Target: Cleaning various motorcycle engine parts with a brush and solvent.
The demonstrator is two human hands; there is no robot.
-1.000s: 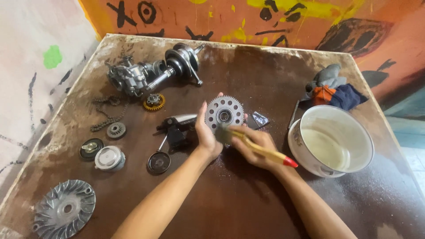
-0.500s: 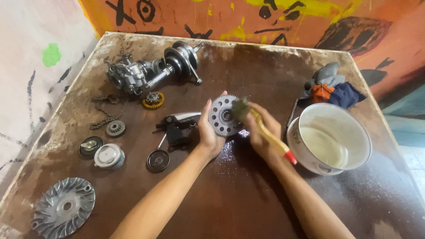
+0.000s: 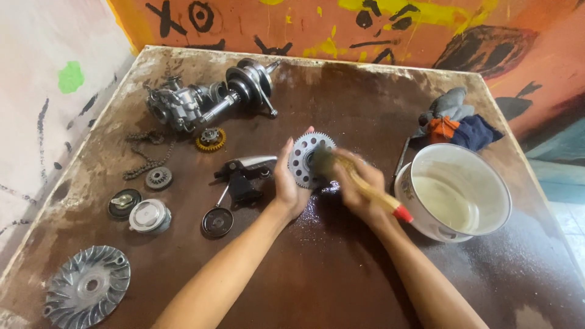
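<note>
**Brush on the gear**

Your left hand (image 3: 287,186) cups the toothed gear (image 3: 306,159) upright at the table's (image 3: 341,274) centre; your right hand (image 3: 356,186) — fingers closed — presses a wooden-handled brush (image 3: 365,190) against it; white bowl (image 3: 454,192) just beside.

silver toothed gear (image 3: 306,159), red-tipped wooden brush (image 3: 372,195), white bowl (image 3: 456,194), brass-coloured sprocket (image 3: 211,139), dark brown table (image 3: 341,274)

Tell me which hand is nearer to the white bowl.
Right. The right hand, gripping a brush, sits just left of the white bowl, its handle tip almost at the rim. The left hand is farther left, holding the toothed gear.
</note>
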